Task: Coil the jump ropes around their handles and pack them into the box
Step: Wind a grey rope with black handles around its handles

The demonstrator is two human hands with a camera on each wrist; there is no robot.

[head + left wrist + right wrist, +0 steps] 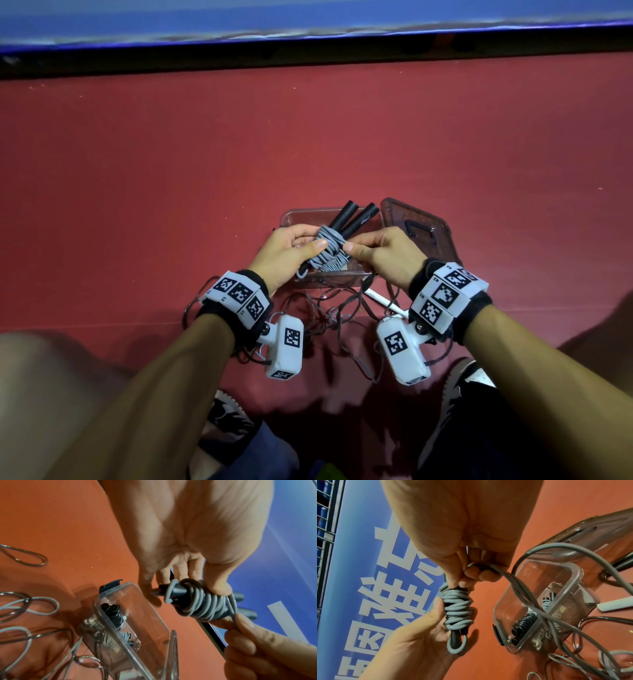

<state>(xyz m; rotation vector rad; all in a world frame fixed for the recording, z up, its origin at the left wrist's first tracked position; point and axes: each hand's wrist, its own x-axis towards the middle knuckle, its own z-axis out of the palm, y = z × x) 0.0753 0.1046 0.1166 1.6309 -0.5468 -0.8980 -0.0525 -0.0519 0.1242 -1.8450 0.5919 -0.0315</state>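
The gray rope (328, 253) hides the middle of the black handles (356, 219), which the left hand (286, 255) grips while the right hand (380, 255) pinches the rope's end above the box (329, 275).

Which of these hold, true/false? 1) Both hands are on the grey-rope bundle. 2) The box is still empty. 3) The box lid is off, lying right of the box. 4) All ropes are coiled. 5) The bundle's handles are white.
1) True: the left hand grips the grey rope bundle and the right hand pinches its cord.
2) False: the clear box already holds coiled ropes, one black.
3) True: the lid lies beside the box on its right.
4) False: loose rope lies tangled on the floor near the box.
5) False: the handles are black.
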